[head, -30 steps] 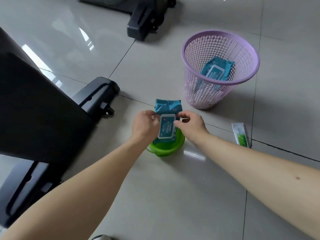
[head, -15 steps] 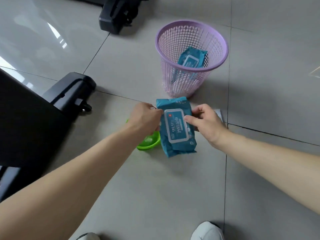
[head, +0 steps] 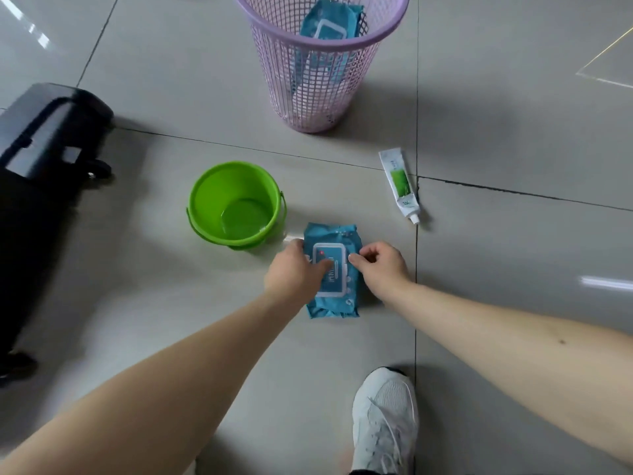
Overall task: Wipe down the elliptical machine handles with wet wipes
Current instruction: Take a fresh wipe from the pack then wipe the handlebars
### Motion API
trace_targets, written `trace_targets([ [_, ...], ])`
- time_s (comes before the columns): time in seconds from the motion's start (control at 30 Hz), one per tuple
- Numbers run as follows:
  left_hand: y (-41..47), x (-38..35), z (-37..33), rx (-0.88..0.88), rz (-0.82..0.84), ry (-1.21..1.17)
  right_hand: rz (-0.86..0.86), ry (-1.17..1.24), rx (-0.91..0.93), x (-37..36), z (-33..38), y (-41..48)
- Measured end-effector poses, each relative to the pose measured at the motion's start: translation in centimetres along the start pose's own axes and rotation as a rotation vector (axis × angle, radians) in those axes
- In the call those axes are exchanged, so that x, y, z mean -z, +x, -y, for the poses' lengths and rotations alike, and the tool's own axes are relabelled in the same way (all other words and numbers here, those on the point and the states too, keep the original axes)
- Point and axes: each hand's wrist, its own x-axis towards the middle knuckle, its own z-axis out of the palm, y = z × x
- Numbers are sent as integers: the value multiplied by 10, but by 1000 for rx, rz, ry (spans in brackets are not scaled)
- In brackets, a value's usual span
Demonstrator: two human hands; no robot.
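A teal pack of wet wipes (head: 337, 299) with a white flip lid lies flat on the grey floor tiles. My left hand (head: 294, 270) grips its left side, thumb over the lid. My right hand (head: 380, 265) pinches the lid's right edge with the fingertips. The lid looks shut. The black foot of the elliptical machine (head: 51, 132) is at the left edge; its handles are out of view.
A green bucket (head: 202, 193) holding a little water stands just left of the pack. A purple mesh bin (head: 318, 73) behind it holds another teal pack. A white and green tube (head: 400, 183) lies to the right. My white shoe (head: 385, 416) is at the bottom.
Both hands carried the wipes pack from above the green bucket down to the floor on the bucket's right. The view tilted downward, and the bucket is now uncovered.
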Motion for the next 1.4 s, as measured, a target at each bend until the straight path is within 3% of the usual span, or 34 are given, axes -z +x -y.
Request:
trace_targets([
  [0.2, -12, -26, -6, -36, -37, 209, -59, -40, 32, 4, -8, -17],
  [0.4, -10, -35, -23, -58, -32, 311, -55, -32, -137, -1, -8, -20],
  [0.57, -11, -36, -25, -73, -24, 355, -23, -27, -116, 7, -6, -14],
  [1.17, -15, -33, -9, -33, 30, 123, 53, -85, 65, -1, -5, -14],
  [1.4, -22, -14, 5, -139, 96, 17, 57, -90, 105, 2, -11, -8],
])
